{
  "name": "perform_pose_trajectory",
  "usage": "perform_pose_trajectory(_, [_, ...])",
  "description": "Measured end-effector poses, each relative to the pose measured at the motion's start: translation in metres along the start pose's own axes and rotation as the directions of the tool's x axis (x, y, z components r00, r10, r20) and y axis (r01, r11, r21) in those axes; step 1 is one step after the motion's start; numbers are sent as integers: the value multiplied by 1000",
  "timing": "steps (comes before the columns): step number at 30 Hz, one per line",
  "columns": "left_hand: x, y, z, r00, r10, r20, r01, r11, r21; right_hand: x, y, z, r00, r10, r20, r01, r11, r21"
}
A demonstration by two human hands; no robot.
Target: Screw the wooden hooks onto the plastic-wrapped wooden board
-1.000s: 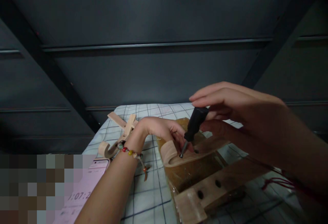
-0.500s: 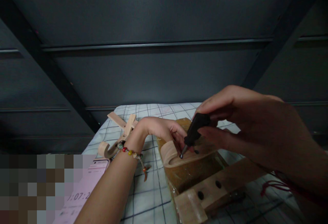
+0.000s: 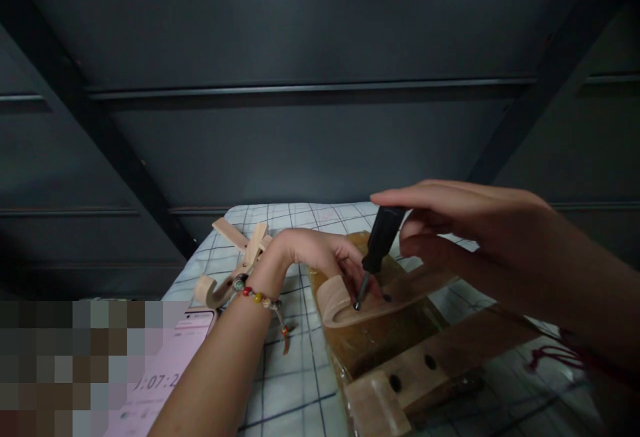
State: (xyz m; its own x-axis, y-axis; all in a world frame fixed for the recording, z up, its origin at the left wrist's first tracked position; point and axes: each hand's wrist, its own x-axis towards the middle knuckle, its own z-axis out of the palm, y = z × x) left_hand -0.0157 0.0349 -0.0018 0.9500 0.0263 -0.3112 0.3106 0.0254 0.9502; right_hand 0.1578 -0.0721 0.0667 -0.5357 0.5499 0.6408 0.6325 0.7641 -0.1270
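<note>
Atop the brown block (image 3: 373, 347), left hand (image 3: 320, 257) pins the curved wooden piece (image 3: 336, 303), which looks rigid, light and skid-prone, close beside the hole; right hand (image 3: 450, 223) loosely pinches the small screwdriver (image 3: 381, 240) by its stubby black handle, tip down on the wood.

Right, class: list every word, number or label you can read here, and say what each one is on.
"1:07:2" - on the pink screen of the phone, its right end hidden behind the forearm.
Smaller lines lower on that screen: too blurred to read.
Screwdriver, curved wooden piece, checked cloth: no text visible.
</note>
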Motion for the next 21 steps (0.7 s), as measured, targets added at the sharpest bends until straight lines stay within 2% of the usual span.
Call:
perform_pose_trajectory(4, [-1,0,0,1000,-14,-7,14,1000,10,-1,3,-1,999,-35,-27,34,999,-39])
perform_pose_trajectory(11, [-1,2,1,1000,-18,-23,19,999,40,-2,-10,-5,994,111,2,-111,987,116])
perform_pose_trajectory(21, [1,1,0,1000,-4,-16,5,998,57,4,-15,6,987,142,-72,-142,990,8])
